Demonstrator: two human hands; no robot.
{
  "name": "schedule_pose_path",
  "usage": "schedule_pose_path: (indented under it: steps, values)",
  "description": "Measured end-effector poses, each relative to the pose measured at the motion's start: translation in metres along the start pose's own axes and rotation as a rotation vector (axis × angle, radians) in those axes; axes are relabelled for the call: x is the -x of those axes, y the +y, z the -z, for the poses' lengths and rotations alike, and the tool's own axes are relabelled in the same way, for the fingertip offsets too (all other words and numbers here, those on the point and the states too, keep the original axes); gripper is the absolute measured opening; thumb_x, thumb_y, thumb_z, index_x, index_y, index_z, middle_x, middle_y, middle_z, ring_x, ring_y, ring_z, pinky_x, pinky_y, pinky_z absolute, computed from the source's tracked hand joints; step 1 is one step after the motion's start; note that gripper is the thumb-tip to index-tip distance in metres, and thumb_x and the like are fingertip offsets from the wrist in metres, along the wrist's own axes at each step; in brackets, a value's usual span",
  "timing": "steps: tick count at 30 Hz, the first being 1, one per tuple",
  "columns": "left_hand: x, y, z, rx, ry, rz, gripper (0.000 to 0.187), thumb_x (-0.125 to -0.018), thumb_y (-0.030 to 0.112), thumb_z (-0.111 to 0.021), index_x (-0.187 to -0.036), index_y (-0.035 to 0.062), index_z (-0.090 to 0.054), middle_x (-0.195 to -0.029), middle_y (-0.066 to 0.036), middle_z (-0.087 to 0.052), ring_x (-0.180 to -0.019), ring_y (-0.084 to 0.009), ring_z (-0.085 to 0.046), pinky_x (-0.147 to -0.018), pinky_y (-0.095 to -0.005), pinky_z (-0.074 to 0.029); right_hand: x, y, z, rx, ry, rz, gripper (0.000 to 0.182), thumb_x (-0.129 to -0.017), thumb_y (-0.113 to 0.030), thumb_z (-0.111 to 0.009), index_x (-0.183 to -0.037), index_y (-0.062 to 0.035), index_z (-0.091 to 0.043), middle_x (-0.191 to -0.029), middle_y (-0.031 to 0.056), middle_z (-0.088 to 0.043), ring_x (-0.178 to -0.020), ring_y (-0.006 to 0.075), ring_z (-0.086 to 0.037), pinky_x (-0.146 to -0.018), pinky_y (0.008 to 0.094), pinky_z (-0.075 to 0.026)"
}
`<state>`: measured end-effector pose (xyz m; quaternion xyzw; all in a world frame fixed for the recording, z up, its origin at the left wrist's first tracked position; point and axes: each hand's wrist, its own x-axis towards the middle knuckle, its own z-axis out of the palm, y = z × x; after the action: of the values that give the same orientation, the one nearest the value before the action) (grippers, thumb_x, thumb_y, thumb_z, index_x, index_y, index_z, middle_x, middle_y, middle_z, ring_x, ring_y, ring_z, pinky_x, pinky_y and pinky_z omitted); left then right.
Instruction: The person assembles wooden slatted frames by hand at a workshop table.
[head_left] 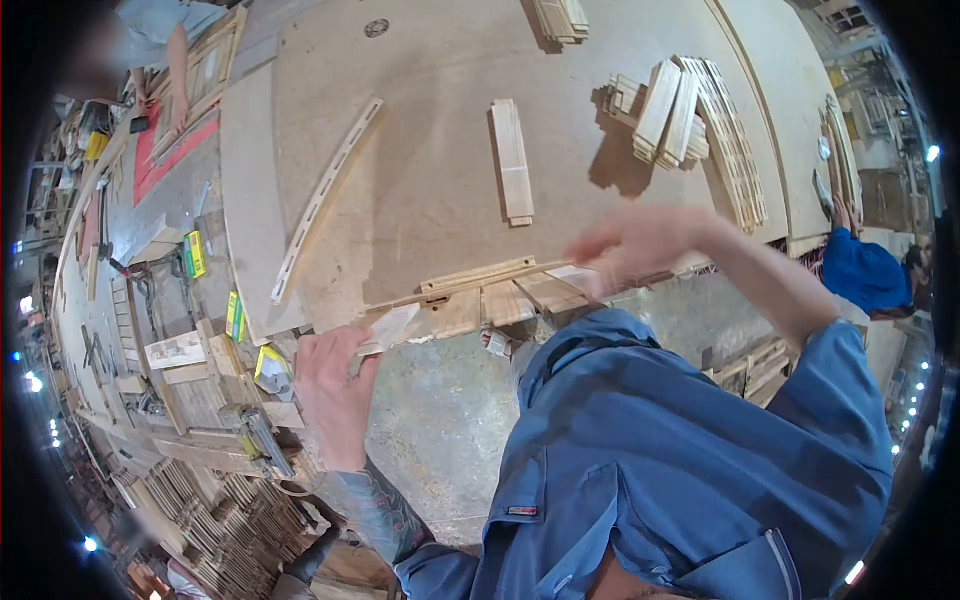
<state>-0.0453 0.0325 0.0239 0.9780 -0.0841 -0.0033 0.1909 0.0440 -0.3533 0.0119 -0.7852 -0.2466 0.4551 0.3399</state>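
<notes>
A short fan of pale wooden slats (455,314) lies at the near edge of the workbench, with thin strips along its far side. My left hand (335,385) is at the left end of this slatted piece, thumb and fingers closed around the end slat. Above the right end, my right hand (640,245) is smeared by motion, so its fingers and any contact cannot be made out. Just beyond the slats lies a notched wooden strip (478,275).
On the bench (420,150) lie a long slotted strip (325,200), a small slat stack (511,160) and piled slats (665,110). A nail gun (262,440) rests at left. Co-workers are at upper left and right (868,270).
</notes>
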Motion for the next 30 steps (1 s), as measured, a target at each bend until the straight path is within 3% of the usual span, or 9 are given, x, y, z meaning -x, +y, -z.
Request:
schedule_pose_path:
  steps: [2,6,11,13,15,18,21,24,30]
  values:
    - [-0.001,0.002,0.001,-0.005,0.005,0.003,0.035,-0.062,0.001,-0.080,-0.095,0.0100,-0.070,-0.094,-0.003,-0.070,-0.087,-0.0270,-0.059,-0.079,-0.0386,-0.048,-0.051,0.044,0.041,-0.082,0.260,-0.241,0.067,-0.090,-0.050,-0.068,-0.138,-0.0046,-0.053,-0.114,0.0159,-0.069,-0.104,0.0267,-0.067,-0.097,0.0415,-0.047]
    - [-0.005,0.003,0.002,-0.029,-0.017,0.025,0.034,-0.062,0.001,-0.080,-0.093,0.0104,-0.070,-0.094,-0.002,-0.070,-0.087,-0.0269,-0.059,-0.080,-0.0385,-0.048,-0.182,0.157,0.080,0.426,0.700,-0.147,0.089,-0.077,-0.055,-0.077,-0.139,0.0019,-0.047,-0.137,0.0212,-0.053,-0.130,0.0364,-0.049,-0.108,0.0446,-0.041]
    - [-0.005,0.003,0.002,0.002,-0.042,0.061,0.031,-0.064,0.001,-0.079,-0.093,0.0085,-0.070,-0.094,-0.006,-0.070,-0.090,-0.0294,-0.060,-0.081,-0.0400,-0.047,-0.218,0.172,0.064,0.528,0.583,-0.222,0.086,-0.070,-0.053,-0.082,-0.131,0.0006,-0.054,-0.131,0.0190,-0.055,-0.124,0.0328,-0.053,-0.101,0.0431,-0.045]
    - [-0.003,0.001,0.001,-0.002,-0.029,0.063,0.031,-0.064,0.001,-0.079,-0.093,0.0087,-0.070,-0.094,-0.006,-0.070,-0.090,-0.0294,-0.060,-0.081,-0.0400,-0.047,-0.207,0.148,0.059,0.535,0.576,-0.190,0.084,-0.067,-0.053,-0.083,-0.128,-0.0006,-0.056,-0.118,0.0176,-0.064,-0.113,0.0305,-0.063,-0.094,0.0409,-0.051]
    - [-0.003,-0.001,0.000,-0.001,0.012,0.002,0.029,-0.066,0.005,-0.078,-0.093,0.0110,-0.070,-0.091,-0.004,-0.069,-0.089,-0.0279,-0.060,-0.081,-0.0397,-0.049,-0.183,0.106,0.076,-0.012,0.266,-0.126,0.062,-0.076,-0.040,-0.081,-0.113,0.0041,-0.058,-0.103,0.0143,-0.067,-0.088,0.0243,-0.068,-0.071,0.0348,-0.056]
    - [0.001,-0.010,-0.004,0.011,0.026,-0.054,0.026,-0.069,0.007,-0.078,-0.094,0.0111,-0.070,-0.092,-0.005,-0.069,-0.090,-0.0287,-0.061,-0.081,-0.0413,-0.049,-0.128,-0.001,0.084,0.168,0.154,0.043,0.049,-0.084,-0.035,-0.078,-0.109,0.0037,-0.060,-0.087,0.0097,-0.068,-0.070,0.0180,-0.068,-0.059,0.0288,-0.054]
    - [0.002,-0.018,-0.005,0.010,-0.004,-0.085,0.030,-0.072,0.009,-0.077,-0.100,0.0118,-0.069,-0.094,-0.006,-0.070,-0.092,-0.0293,-0.061,-0.082,-0.0421,-0.049,-0.095,-0.060,0.061,0.154,0.473,0.208,0.042,-0.090,-0.033,-0.073,-0.108,0.0027,-0.061,-0.089,0.0113,-0.069,-0.072,0.0172,-0.069,-0.062,0.0293,-0.054]
    - [0.002,-0.021,-0.010,0.056,0.066,-0.135,0.034,-0.074,0.009,-0.077,-0.106,0.0113,-0.067,-0.088,-0.007,-0.070,-0.092,-0.0319,-0.063,-0.082,-0.0424,-0.049,-0.107,-0.079,0.018,0.018,0.475,0.387,0.043,-0.092,-0.034,-0.070,-0.112,0.0031,-0.061,-0.088,0.0119,-0.070,-0.075,0.0169,-0.071,-0.064,0.0302,-0.053]
    - [0.010,-0.025,-0.013,-0.021,0.077,-0.137,0.052,-0.076,0.012,-0.074,-0.126,0.0149,-0.060,-0.103,-0.010,-0.068,-0.102,-0.0324,-0.061,-0.088,-0.0450,-0.049,-0.124,-0.099,-0.034,0.332,0.461,0.214,0.043,-0.094,-0.029,-0.069,-0.122,0.0032,-0.059,-0.093,0.0122,-0.072,-0.079,0.0193,-0.071,-0.070,0.0321,-0.053]
